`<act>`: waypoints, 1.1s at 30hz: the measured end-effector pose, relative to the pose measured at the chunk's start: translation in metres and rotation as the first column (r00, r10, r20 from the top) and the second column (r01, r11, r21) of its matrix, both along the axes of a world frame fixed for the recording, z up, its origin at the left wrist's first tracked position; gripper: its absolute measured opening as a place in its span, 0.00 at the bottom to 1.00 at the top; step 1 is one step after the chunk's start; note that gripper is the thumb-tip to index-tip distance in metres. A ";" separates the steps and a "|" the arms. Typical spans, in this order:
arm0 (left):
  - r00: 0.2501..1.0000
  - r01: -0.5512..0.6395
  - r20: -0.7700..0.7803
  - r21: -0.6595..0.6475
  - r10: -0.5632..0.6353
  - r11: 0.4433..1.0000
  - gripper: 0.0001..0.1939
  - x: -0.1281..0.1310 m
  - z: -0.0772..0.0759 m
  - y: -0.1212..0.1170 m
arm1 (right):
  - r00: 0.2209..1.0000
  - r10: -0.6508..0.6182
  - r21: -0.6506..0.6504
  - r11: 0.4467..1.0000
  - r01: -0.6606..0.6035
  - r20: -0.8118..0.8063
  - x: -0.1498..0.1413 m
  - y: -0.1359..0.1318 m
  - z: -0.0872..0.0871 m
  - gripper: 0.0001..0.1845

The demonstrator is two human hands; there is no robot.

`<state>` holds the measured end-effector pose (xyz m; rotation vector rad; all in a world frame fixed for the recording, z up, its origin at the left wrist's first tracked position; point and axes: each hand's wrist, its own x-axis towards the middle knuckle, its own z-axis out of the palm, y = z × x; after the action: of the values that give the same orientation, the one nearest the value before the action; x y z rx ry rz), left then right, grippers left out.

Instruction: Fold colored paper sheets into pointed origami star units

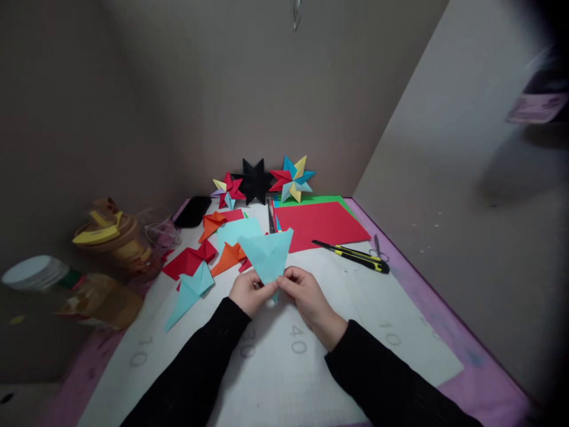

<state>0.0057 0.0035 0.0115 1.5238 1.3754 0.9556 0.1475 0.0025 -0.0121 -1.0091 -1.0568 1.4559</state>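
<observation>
Between my two hands is a light blue folded paper [268, 254], held up off the table with its wide end away from me and its narrow end toward me. My left hand [249, 293] pinches its lower left edge. On the other side, my right hand [311, 298] pinches the lower right edge between thumb and fingers. Left of my left hand lies another light blue folded piece [190, 293]. Close by are a red folded piece [189, 261] and an orange folded piece [227, 259]. Behind the held paper rests a light blue sheet [240, 229].
Paper stars, including a black star [254, 181] and a multicoloured star [293, 178], lean on the back wall. Red sheets [324, 222], a yellow-black utility knife [355, 257] and scissors [379, 249] lie right. Left stand a lidded cup [122, 243] and a bottle [104, 299]; a phone [194, 212] lies behind.
</observation>
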 end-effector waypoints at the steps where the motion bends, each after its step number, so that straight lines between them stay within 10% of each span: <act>1: 1.000 0.012 -0.010 0.001 -0.012 1.000 0.13 0.001 0.002 -0.001 | 1.000 -0.009 0.007 1.000 0.009 0.011 0.000 0.000 0.000 0.16; 14: 0.958 0.286 0.077 -0.169 -0.277 0.943 0.12 -0.003 -0.006 -0.001 | 0.970 -0.228 0.037 0.972 0.232 -0.089 0.026 0.018 0.008 0.15; 25: 0.969 0.244 0.011 -0.173 -0.246 0.954 0.12 -0.004 -0.012 0.000 | 0.878 -0.396 -0.005 0.912 0.409 -0.269 0.052 0.036 0.008 0.14; 33: 0.988 0.153 -0.020 -0.038 -0.154 0.987 0.13 -0.002 -0.005 0.002 | 0.978 0.085 -0.072 0.992 -0.100 -0.188 0.011 0.010 -0.001 0.17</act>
<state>0.0034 0.0058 0.0061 1.5922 1.2642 0.8160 0.1581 0.0124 -0.0129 -0.8714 -0.9271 1.6460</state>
